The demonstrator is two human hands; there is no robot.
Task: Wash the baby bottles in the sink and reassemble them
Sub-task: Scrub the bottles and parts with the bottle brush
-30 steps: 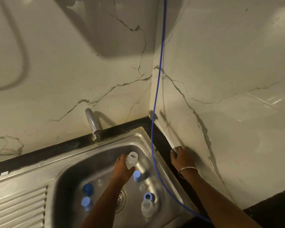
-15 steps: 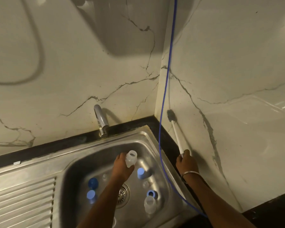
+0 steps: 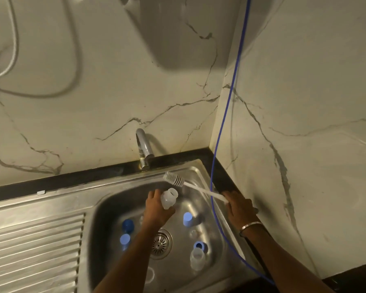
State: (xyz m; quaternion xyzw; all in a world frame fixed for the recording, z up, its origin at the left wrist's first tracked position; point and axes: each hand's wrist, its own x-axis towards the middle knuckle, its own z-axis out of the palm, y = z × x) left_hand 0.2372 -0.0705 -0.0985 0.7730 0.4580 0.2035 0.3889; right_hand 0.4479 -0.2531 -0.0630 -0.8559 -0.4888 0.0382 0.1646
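While the left hand (image 3: 156,210) was held over the steel sink (image 3: 106,210), a clear baby bottle (image 3: 168,198) was gripped in its curled fingers, with the open neck tilted up and away from the wrist. A white bottle brush (image 3: 195,188) was held by the right hand (image 3: 240,206), the fingers being closed round the end of the handle; the bristled head was pointed across toward the left hand and was seen just beyond the bottle's mouth, apart from it. A metal bangle (image 3: 250,225) was worn on the right wrist.

Below the left hand, on the sink floor, several loose parts were seen. A dark blue cap (image 3: 127,225) and a pale blue cap (image 3: 125,239) were lying to the left of the left forearm. Between the two forearms, another pale blue cap (image 3: 187,219) was standing near the left hand, and a blue ring (image 3: 198,245) was lying nearer the person, touching or just beside a second clear bottle (image 3: 197,259). The drain strainer (image 3: 160,243) was partly covered by the left forearm.

Beyond both hands, the tap (image 3: 143,149) was mounted at the back edge of the sink. A blue hose (image 3: 226,115) was seen running down the wall corner and passing between the sink rim and the right forearm.
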